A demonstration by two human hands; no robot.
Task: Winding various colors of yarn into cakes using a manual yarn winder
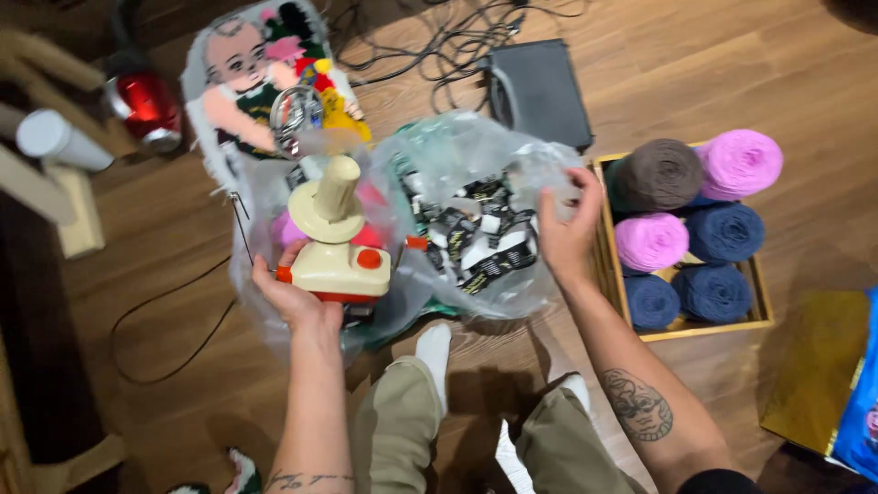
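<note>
Left hand [294, 297] grips the base of a cream-coloured yarn winder [337, 242], fingers curled under its lower left edge and thumb along the side. On this winder, a cream cone spindle stands on a round disc at a slight tilt, with an orange-red knob on the front and an orange strip along the bottom. It is held above the wooden floor [695, 55], just over the left part of a clear plastic bag [457, 155]. Right hand [569, 229] is closed on the bag's right edge, pinching the film between thumb and fingers. Inside the bag lies a heap of black-and-white paper labels [480, 242], with pink yarn visible through the film behind the winder. To the right, touching the bag, stands a shallow wooden box [764, 316] holding yarn balls [722, 233]: one brown, two pink, and several dark blue. Behind the bag lie a dark flat case [540, 87] and a tangle of black cables [439, 41]. At upper left rests a tufted rug piece [242, 82] showing a cartoon figure, with a red canister [144, 105] beside it. Below the bag, the person's feet in white socks [434, 352] and olive trouser legs are visible.
</note>
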